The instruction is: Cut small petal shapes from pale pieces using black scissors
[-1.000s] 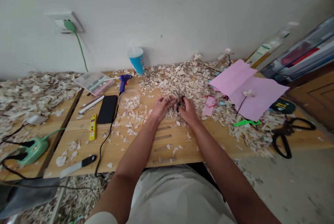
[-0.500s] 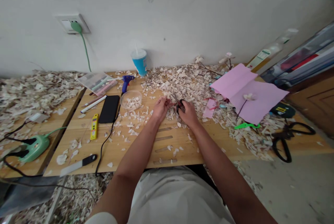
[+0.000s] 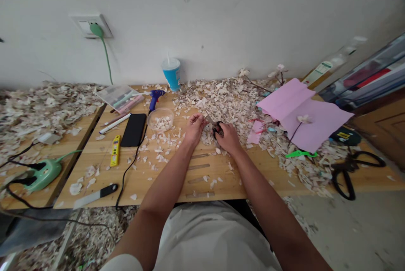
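Observation:
My right hand (image 3: pixel 228 138) grips small black-handled scissors (image 3: pixel 216 127), blades pointing up-left toward my left hand. My left hand (image 3: pixel 194 128) is closed, pinching a small pale flake that I cannot make out clearly, right at the blade tips. Both hands rest over the wooden table (image 3: pixel 164 178), at the near edge of a heap of pale flakes (image 3: pixel 221 98). A clear bowl (image 3: pixel 160 119) holding several flakes sits just left of my left hand.
A black phone (image 3: pixel 133 130), yellow cutter (image 3: pixel 115 150), pens, blue glue gun (image 3: pixel 155 96) and blue cup (image 3: pixel 171 73) lie left and behind. Pink paper (image 3: pixel 303 111) with a flower stem is right. A knife (image 3: pixel 95 195), green power strip (image 3: pixel 41 175) and cables are nearby.
My hands stay together at the same spot; the scissors have tilted slightly and my left fingers have closed tighter on the flake. The view has shifted a little.

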### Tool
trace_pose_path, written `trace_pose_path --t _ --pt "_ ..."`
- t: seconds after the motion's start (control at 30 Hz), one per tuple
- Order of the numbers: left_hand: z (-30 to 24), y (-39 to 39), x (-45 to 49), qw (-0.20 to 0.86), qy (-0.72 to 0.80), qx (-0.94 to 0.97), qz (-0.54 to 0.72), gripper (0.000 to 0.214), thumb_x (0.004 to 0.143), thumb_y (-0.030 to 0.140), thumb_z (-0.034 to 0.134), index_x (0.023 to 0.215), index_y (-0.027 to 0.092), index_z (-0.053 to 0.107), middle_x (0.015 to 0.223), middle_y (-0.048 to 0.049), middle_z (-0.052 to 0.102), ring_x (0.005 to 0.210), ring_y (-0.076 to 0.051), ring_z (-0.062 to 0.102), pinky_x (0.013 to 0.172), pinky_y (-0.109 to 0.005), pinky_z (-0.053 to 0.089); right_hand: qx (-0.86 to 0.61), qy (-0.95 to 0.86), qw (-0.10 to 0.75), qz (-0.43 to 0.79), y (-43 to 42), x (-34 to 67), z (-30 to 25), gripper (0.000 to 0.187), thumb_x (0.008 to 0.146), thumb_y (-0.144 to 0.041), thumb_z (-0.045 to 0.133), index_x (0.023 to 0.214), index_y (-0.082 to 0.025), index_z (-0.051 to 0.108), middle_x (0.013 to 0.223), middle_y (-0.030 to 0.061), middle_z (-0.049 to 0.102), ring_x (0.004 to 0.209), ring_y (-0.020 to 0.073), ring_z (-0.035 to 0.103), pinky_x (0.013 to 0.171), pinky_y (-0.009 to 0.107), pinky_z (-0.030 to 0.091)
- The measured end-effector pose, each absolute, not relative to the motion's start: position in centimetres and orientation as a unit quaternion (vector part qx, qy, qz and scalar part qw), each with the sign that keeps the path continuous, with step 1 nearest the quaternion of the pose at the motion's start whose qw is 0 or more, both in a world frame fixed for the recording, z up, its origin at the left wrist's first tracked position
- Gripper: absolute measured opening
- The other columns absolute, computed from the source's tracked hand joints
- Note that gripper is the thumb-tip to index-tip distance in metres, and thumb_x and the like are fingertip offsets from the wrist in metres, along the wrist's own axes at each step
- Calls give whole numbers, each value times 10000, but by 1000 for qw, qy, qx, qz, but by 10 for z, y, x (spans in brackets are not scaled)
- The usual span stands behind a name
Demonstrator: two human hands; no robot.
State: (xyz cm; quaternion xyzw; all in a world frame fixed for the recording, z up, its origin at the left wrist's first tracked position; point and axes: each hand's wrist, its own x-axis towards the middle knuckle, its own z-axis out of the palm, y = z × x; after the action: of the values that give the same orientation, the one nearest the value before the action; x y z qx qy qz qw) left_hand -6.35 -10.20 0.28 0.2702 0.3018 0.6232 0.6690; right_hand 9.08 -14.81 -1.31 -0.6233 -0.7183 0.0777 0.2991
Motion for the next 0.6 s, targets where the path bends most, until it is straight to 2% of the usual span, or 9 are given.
trace_pose_path --t 0.47,0.6 --pt "-1 -103 -60 684 280 284 611 355 572 265 891 786 180 621 741 34 620 695 -83 594 785 -261 500 -624 -720 293 80 -148 92 -15 159 835 -319 540 899 -216 642 837 79 642 873 261 551 791 373 400" --pt "-2 -102 -61 680 281 279 617 362 547 283 905 779 171 650 735 33 627 696 -86 596 794 -279 518 -636 -674 353 125 -148 96 -18 215 857 -344 507 875 -212 676 783 66 644 794 232 565 754 345 414"
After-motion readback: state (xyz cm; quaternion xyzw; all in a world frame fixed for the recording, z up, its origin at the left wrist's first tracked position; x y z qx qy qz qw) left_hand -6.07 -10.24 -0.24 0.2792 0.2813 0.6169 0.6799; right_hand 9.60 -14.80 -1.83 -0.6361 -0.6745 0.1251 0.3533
